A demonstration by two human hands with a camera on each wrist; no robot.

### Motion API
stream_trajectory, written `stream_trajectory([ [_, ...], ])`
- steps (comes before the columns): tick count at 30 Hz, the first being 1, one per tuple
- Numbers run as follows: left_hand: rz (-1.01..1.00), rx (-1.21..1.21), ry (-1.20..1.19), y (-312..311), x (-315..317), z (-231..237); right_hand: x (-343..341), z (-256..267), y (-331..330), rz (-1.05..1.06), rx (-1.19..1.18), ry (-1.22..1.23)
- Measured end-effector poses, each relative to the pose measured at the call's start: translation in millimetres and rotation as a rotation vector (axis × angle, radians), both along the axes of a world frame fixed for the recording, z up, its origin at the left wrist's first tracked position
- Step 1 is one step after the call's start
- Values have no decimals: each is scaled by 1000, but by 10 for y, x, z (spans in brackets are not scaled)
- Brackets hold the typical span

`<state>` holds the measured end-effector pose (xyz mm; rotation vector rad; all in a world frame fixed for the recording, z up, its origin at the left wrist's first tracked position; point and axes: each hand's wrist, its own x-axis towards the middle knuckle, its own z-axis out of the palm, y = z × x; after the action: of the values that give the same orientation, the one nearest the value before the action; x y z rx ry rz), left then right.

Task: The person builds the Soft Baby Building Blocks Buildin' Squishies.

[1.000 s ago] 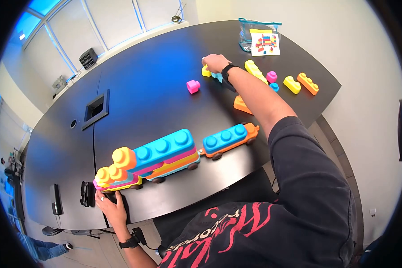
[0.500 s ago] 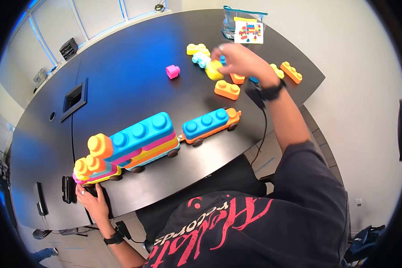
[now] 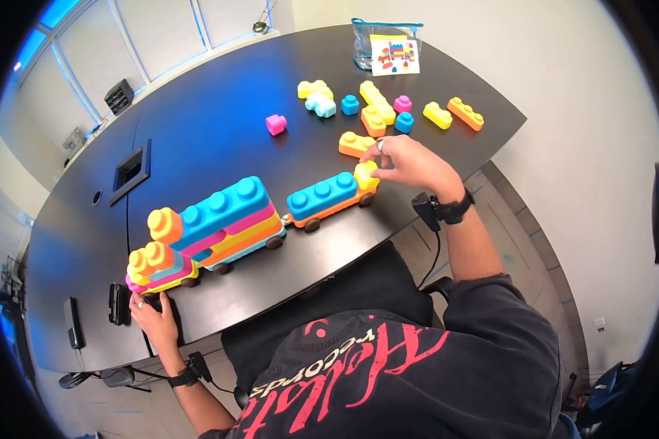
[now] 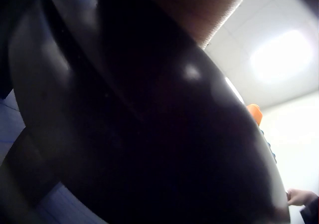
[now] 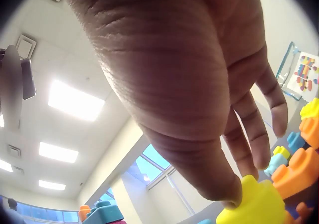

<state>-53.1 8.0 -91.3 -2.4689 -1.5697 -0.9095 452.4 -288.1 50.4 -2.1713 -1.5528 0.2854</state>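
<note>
Head view, right hand (image 3: pixel 411 167): thumb and fingertips pinching a small yellow block (image 3: pixel 366 175);
Yellow block: at the rear end of the orange wagon (image 3: pixel 340 208), just beside the long blue block (image 3: pixel 322 192); whether fully seated, cannot tell;
Left hand (image 3: pixel 156 323): thumb and forefinger spread, grasping nothing; fingertips at the front end of the stacked engine (image 3: pixel 238 228); contact hard to tell;
Bag (image 3: pixel 364 55): clear, teal trim, standing at the far end of the table (image 3: pixel 212 146); contents indistinct; printed card (image 3: pixel 395 55) in front;
Case (image 3: pixel 118 304): black, near the left hand; contents too small to tell;
Table recess (image 3: pixel 130 172): black-framed; interior too dark to read;
Loose blocks (image 3: pixel 437 115): yellow, orange, pink, blue and pale blue, between bag and wagon; one pink block (image 3: pixel 276 124) well apart, to the left;
Left wrist view: mostly dark surface; orange shape (image 4: pixel 255 113) and right hand at the right edge; left hand's fingers hidden;
Right wrist view: right thumb against the yellow block; other fingers extended beyond it; bag and card at upper right, loose blocks below.
</note>
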Motion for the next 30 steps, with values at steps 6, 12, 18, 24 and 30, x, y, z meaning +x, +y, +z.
stream_trajectory([
  [6, 6, 6, 0, 26, -1, -33, -39, -93, 11, -20, 39, -174],
  [12, 9, 4, -4, 14, 13, -28, -114, -168, 21, -10, 65, -156],
  [18, 2, 6, 13, 12, -11, -51, -67, -276, 13, -38, 147, -105],
  [24, 21, 0, 3, 0, 29, -67, -88, -334, 8, -31, 191, -97],
  [30, 63, -30, -13, -103, 150, 16, -75, -511, -19, -8, 299, -109],
])
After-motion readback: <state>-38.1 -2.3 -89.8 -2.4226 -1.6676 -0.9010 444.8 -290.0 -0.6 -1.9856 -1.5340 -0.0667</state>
